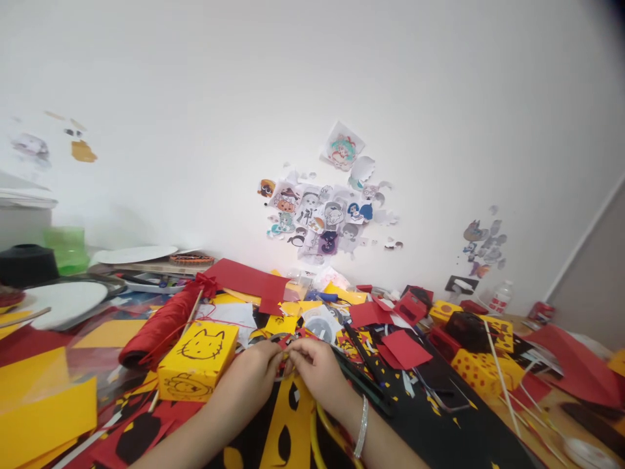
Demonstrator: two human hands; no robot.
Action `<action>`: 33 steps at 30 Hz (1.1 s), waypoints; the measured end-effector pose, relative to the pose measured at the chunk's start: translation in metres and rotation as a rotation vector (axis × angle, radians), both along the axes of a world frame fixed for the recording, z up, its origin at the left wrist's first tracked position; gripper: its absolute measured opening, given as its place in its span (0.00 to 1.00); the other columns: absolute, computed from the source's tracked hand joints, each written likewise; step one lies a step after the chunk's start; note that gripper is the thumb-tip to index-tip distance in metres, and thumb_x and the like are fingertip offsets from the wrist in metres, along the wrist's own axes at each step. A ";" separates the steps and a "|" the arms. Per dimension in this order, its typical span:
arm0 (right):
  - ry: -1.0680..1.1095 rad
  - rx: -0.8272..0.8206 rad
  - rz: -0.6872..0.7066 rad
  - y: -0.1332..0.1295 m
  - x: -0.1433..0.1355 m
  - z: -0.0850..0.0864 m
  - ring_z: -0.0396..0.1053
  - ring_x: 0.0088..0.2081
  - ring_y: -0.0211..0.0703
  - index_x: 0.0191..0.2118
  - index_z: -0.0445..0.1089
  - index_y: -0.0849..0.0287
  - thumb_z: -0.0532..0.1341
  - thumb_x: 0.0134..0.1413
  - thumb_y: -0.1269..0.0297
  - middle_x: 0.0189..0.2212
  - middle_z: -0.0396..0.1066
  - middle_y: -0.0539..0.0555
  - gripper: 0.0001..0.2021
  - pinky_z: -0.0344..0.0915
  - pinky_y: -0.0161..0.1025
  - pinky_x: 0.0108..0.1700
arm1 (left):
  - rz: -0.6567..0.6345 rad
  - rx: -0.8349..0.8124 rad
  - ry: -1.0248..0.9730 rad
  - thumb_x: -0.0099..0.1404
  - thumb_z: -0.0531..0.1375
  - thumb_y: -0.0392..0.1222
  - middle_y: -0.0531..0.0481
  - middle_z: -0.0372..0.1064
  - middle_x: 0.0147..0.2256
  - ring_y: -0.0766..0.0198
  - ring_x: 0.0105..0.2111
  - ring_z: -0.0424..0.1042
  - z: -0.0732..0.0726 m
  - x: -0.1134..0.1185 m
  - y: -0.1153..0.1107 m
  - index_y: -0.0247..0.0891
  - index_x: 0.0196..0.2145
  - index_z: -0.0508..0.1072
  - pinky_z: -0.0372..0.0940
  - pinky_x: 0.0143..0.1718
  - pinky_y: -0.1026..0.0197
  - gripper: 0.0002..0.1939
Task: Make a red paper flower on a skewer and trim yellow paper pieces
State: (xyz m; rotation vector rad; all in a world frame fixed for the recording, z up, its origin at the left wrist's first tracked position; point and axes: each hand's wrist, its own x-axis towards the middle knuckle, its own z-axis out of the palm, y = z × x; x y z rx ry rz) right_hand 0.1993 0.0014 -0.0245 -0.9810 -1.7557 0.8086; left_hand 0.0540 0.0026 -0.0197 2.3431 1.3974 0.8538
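Note:
My left hand (258, 372) and my right hand (318, 370) meet in front of me, fingertips pinched together. Both are closed at the upper end of a yellow paper strip (279, 425) with dark leaf-shaped cut-outs. The strip hangs down between my forearms; its top end is mostly hidden by my fingers. Beside it, partly under my right wrist, curves a yellow band (319, 435). Left of my left hand stands a yellow paper box (202, 355) with a cat face drawn on it. A big spool of red thread (161, 322) lies behind that box.
Paper scraps and red sheets (406, 349) litter the black mat (420, 417). Yellow sheets (46, 407) lie at left near a white plate (73, 303). Spotted yellow boxes (481, 368), thin sticks (502, 378) and a bottle (501, 298) stand at right. A wall (195, 130) closes off the back.

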 end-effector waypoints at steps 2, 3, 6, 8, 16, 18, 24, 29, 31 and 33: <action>-0.012 0.001 -0.016 -0.002 0.000 0.001 0.68 0.25 0.36 0.26 0.70 0.60 0.53 0.50 0.73 0.21 0.69 0.48 0.09 0.65 0.32 0.30 | 0.009 0.005 0.003 0.63 0.44 0.36 0.47 0.71 0.28 0.62 0.29 0.69 0.000 0.001 -0.001 0.38 0.26 0.68 0.59 0.31 0.62 0.15; -0.021 0.006 -0.029 -0.002 0.000 0.001 0.68 0.25 0.36 0.26 0.69 0.60 0.53 0.50 0.73 0.20 0.69 0.48 0.09 0.64 0.32 0.30 | 0.013 0.007 0.008 0.63 0.44 0.36 0.48 0.70 0.27 0.62 0.28 0.68 0.000 0.001 -0.001 0.38 0.26 0.68 0.59 0.31 0.63 0.16; -0.060 0.035 -0.056 -0.002 -0.001 -0.003 0.66 0.24 0.36 0.25 0.68 0.59 0.53 0.50 0.73 0.19 0.67 0.48 0.09 0.63 0.31 0.28 | 0.021 -0.005 0.030 0.62 0.44 0.35 0.48 0.70 0.26 0.63 0.27 0.68 0.001 0.003 -0.001 0.38 0.25 0.68 0.58 0.29 0.63 0.15; -0.072 0.033 -0.058 -0.001 -0.002 -0.005 0.66 0.24 0.36 0.25 0.68 0.59 0.53 0.51 0.72 0.19 0.67 0.48 0.09 0.63 0.32 0.28 | 0.020 -0.017 0.041 0.62 0.44 0.35 0.48 0.70 0.26 0.63 0.27 0.68 0.002 0.003 0.000 0.38 0.25 0.68 0.58 0.29 0.64 0.15; -0.065 0.055 -0.058 -0.002 -0.002 -0.002 0.68 0.24 0.36 0.27 0.70 0.59 0.54 0.47 0.74 0.21 0.69 0.48 0.08 0.64 0.32 0.28 | 0.035 0.057 0.109 0.63 0.44 0.35 0.46 0.72 0.29 0.60 0.31 0.70 0.005 0.001 -0.004 0.38 0.28 0.70 0.60 0.33 0.61 0.16; -0.075 0.055 -0.081 -0.002 -0.003 -0.003 0.67 0.23 0.36 0.26 0.70 0.59 0.54 0.45 0.75 0.20 0.68 0.48 0.09 0.64 0.31 0.27 | 0.031 0.057 0.140 0.63 0.44 0.34 0.45 0.72 0.30 0.59 0.31 0.70 0.004 0.001 -0.004 0.37 0.29 0.71 0.61 0.33 0.61 0.16; 0.004 0.004 -0.017 -0.002 -0.004 -0.002 0.69 0.25 0.38 0.28 0.71 0.60 0.52 0.48 0.73 0.21 0.70 0.50 0.10 0.65 0.33 0.29 | 0.027 0.044 0.139 0.63 0.44 0.33 0.44 0.72 0.32 0.60 0.33 0.70 0.002 0.000 0.000 0.37 0.31 0.71 0.62 0.35 0.60 0.16; -0.063 0.051 -0.088 -0.002 -0.004 -0.003 0.67 0.22 0.36 0.26 0.70 0.61 0.53 0.45 0.75 0.20 0.68 0.49 0.09 0.63 0.32 0.27 | 0.021 0.055 0.165 0.63 0.43 0.33 0.43 0.71 0.32 0.60 0.32 0.70 0.003 0.002 -0.001 0.36 0.31 0.71 0.62 0.35 0.61 0.16; -0.056 0.022 -0.087 -0.002 -0.004 -0.003 0.67 0.22 0.36 0.26 0.69 0.61 0.53 0.45 0.75 0.19 0.68 0.48 0.09 0.63 0.32 0.27 | 0.020 0.041 0.156 0.63 0.44 0.33 0.44 0.71 0.32 0.60 0.32 0.70 0.003 0.002 -0.002 0.36 0.31 0.71 0.62 0.35 0.61 0.16; -0.029 -0.007 -0.058 -0.002 -0.004 -0.003 0.67 0.23 0.36 0.25 0.69 0.61 0.52 0.47 0.74 0.19 0.68 0.49 0.09 0.63 0.31 0.27 | 0.020 0.028 0.143 0.63 0.43 0.33 0.44 0.71 0.31 0.60 0.32 0.70 0.002 0.001 -0.003 0.36 0.31 0.71 0.62 0.35 0.61 0.16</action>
